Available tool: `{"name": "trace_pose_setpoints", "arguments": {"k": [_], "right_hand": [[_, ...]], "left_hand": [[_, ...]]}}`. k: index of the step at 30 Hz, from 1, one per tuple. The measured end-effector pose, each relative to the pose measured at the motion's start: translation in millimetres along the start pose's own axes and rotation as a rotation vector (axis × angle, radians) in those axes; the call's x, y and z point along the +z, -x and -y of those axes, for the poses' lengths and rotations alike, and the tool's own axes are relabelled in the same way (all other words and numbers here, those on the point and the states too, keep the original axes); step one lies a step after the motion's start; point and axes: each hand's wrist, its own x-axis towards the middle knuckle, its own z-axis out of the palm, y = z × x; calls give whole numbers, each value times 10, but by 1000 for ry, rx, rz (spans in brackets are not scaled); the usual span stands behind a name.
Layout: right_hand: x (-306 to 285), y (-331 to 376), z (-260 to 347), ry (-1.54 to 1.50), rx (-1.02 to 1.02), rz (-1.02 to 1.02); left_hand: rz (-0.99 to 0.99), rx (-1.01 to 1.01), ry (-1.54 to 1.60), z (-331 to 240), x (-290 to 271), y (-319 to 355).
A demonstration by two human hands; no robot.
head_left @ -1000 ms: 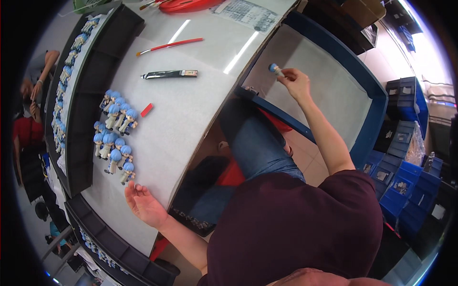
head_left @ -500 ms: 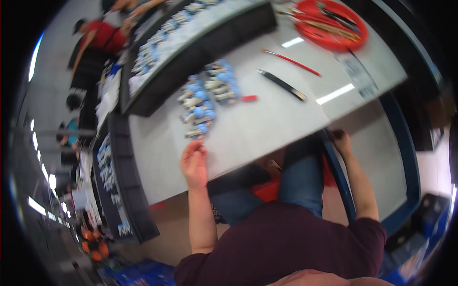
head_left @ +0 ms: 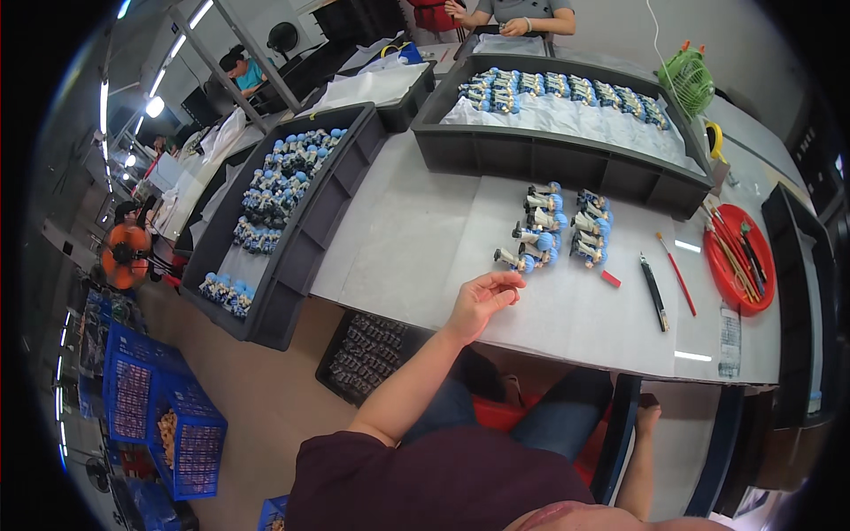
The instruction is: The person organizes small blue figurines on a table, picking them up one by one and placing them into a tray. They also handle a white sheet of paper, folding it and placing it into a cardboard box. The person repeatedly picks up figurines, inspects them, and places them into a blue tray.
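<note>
My left hand (head_left: 485,305) hovers over the near table edge, fingers loosely bent and a little apart, with nothing visible in them. Just beyond its fingertips, several small figurines with light-blue heads (head_left: 537,232) lie in a row. A second, shorter row of figurines (head_left: 591,228) lies to their right, with a small red block (head_left: 611,279) below it. My right hand (head_left: 648,414) is down inside a blue-framed drawer (head_left: 627,434), close to its left side near the table edge. Its fingers are shadowed, so their grip does not show.
A black craft knife (head_left: 653,292), a red paintbrush (head_left: 678,274) and a red dish of brushes (head_left: 760,299) lie to the right. Dark bins of figurines stand at the back (head_left: 567,143) and left (head_left: 292,257). A green fan (head_left: 686,81) and two people are beyond.
The view has turned, bringing the left bin and blue crates into fuller sight. My left hand stays near the figurine row, its fingers now pointing right. My right hand remains at the drawer.
</note>
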Motion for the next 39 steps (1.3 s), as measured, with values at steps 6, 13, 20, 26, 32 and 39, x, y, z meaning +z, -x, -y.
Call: {"name": "trace_pose_setpoints", "arguments": {"k": [6,13,20,26,32,39], "right_hand": [[45,-42,-254,20,-93,46],[-322,-7,571,152,294,173],[-330,321,223,53,346,185],[-242,324,208,-90,332,118],[-230,335,282,-118,286,104],[-344,338,302,-94,136,-3]], "left_hand": [[-13,-1,-13,35,80,-149],[25,66,-86,64,-79,-62],[56,-11,-143,124,64,-151],[-2,-10,-192,52,73,-104],[12,-12,-193,57,68,-123],[-6,-9,-202,79,107,-128]]}}
